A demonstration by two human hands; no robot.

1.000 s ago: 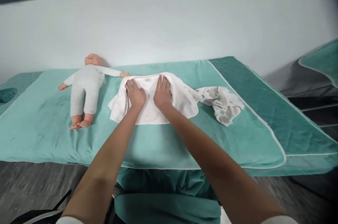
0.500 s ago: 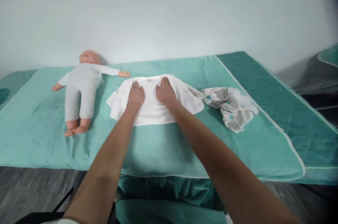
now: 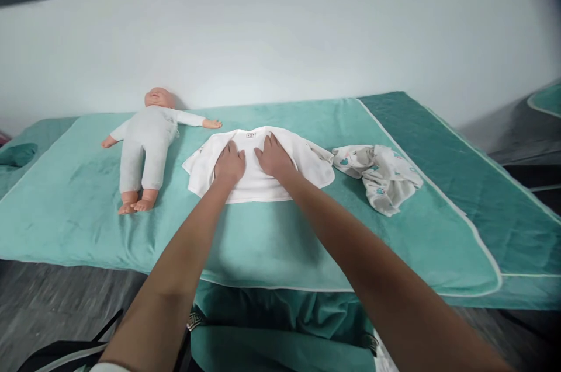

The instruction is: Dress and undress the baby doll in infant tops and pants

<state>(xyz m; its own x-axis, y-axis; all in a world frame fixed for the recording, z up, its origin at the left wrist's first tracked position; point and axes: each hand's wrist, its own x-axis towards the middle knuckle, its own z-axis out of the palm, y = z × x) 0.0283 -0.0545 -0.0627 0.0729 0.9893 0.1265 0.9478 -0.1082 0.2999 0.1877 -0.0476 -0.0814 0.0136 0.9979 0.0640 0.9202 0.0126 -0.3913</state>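
Note:
A small white baby shirt [image 3: 253, 176] lies spread on the green cover, its front flaps folded outward and a little printed label at the neckline. My left hand [image 3: 229, 164] rests flat on its left part, thumb held away from the fingers. On the right part lies my right hand [image 3: 274, 157], fingers stretched toward the neckline and thumb apart. Both palms face down on the fabric, and neither grips it. To the right, a crumpled white printed cloth [image 3: 388, 179] sits close to the shirt's sleeve end.
A baby doll [image 3: 146, 132] in a white suit lies on its back at the left, one arm reaching toward the shirt. The green-covered bed [image 3: 272, 246] stands against a white wall [image 3: 280, 39]. A face hole [image 3: 18, 155] shows at its left end.
Both hands have slid slightly down from the neckline toward me, still on the shirt. The camera view has shifted a little; the doll and printed cloth lie as before.

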